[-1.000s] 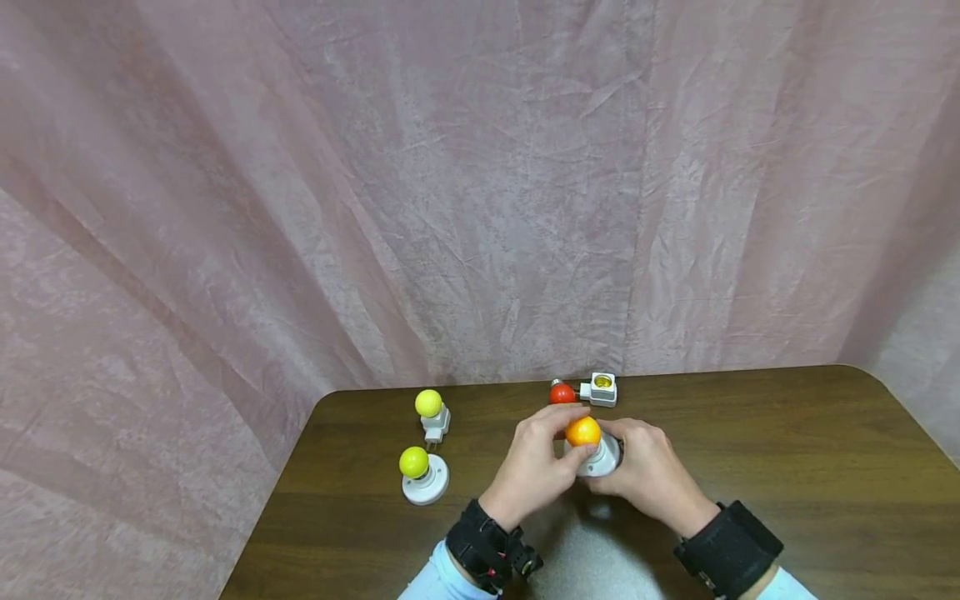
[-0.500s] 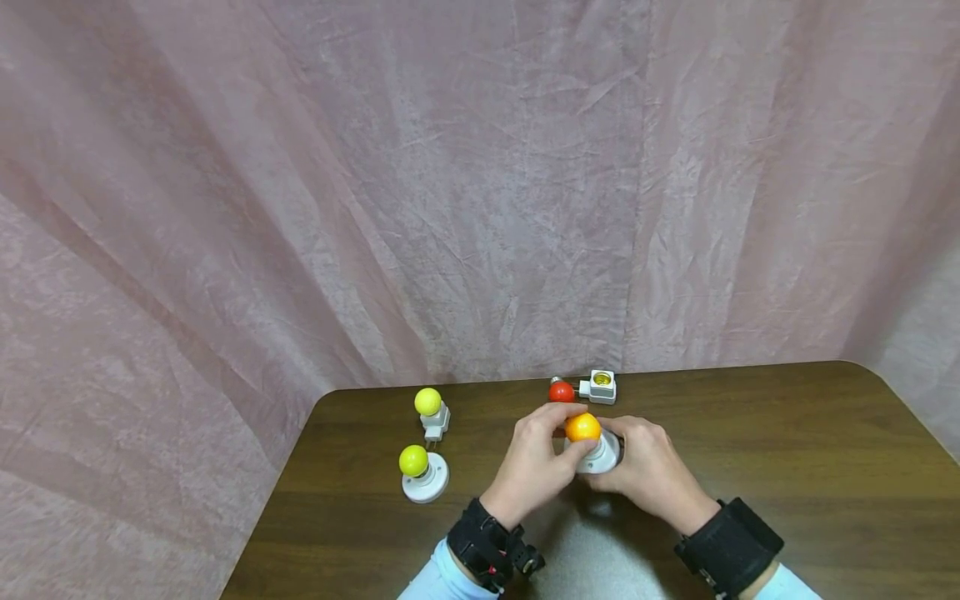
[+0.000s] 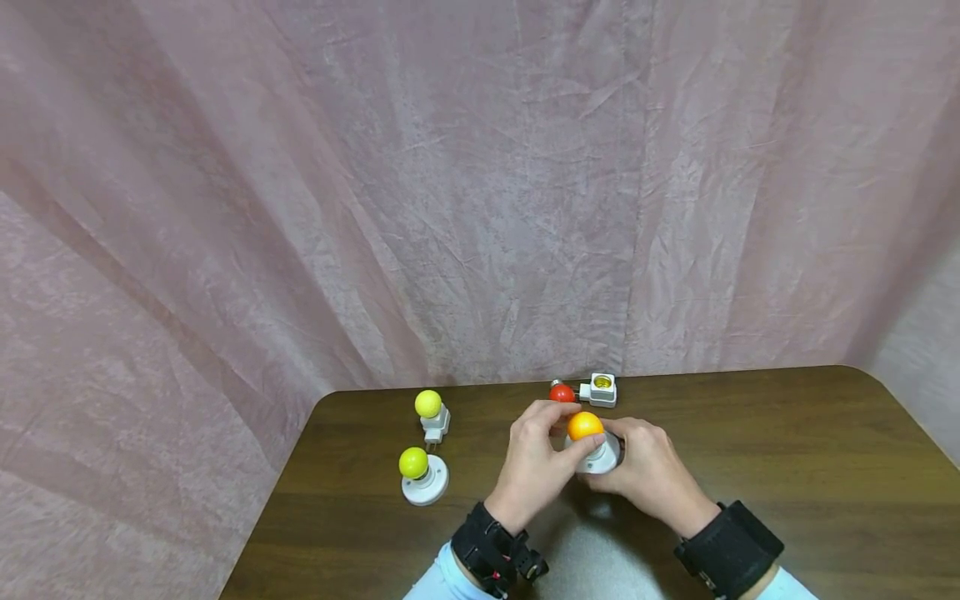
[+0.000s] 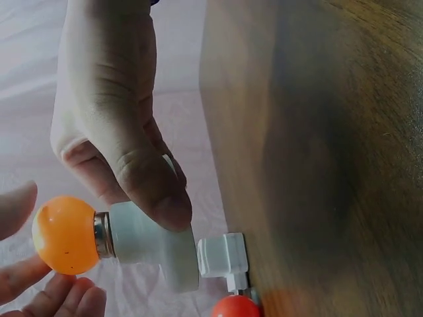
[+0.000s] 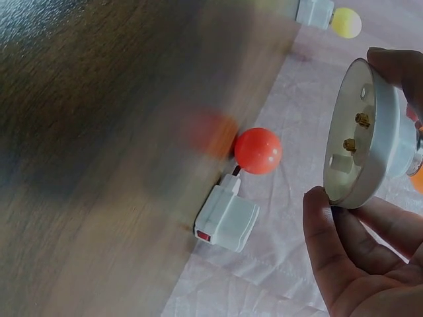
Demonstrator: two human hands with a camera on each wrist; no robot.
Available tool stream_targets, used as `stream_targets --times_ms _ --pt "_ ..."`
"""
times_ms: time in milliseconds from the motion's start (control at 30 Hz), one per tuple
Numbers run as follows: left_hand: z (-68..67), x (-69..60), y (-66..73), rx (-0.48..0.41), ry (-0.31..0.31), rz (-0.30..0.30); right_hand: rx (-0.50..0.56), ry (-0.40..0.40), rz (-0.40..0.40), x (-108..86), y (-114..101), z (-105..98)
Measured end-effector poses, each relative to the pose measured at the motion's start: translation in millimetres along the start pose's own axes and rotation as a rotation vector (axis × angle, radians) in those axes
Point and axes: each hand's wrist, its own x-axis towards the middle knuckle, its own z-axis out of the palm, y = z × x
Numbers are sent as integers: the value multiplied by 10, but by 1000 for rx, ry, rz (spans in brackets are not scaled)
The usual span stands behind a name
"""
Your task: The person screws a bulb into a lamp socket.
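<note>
Holding orange bulb (image 3: 585, 424) and round base (image 3: 602, 461) above the table (image 3: 757, 450)

I am reading these hands from afar, through the head and wrist cameras. The right hand (image 3: 647, 468) is gripping the round base by its rim, thumb and fingers spread to opposite edges; I am judging this wide hold as a way of stopping the base turning. Its underside is showing two brass screws (image 5: 362, 119) in the right wrist view, so it is not resting on the wood.

The left hand (image 3: 534, 458) is curving loosely round the orange bulb, half closed; how firmly its fingers are pressing I cannot tell. The bulb is sitting at the mouth of the base, with a band of metal cap (image 4: 104, 236) showing. I am taking that as partly screwed in.

Near the far edge, the red bulb (image 3: 562, 392) is lying beside a plug socket (image 3: 600, 390) holding no bulb, perhaps as its partner. Two yellow-green bulbs (image 3: 428, 403) are sitting in holders at the left, seemingly grouped apart to leave working room.
</note>
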Motion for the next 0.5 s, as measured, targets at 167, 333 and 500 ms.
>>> stream_targets --times_ms 167,333,500 --pt "8 1 -8 26 20 29 -6 1 4 3 -3 -4" --pt "-1 3 -28 31 -10 81 -2 0 0 2 4 3" --pt "-20 -6 -38 49 -58 112 -6 6 -12 -4 8 0"
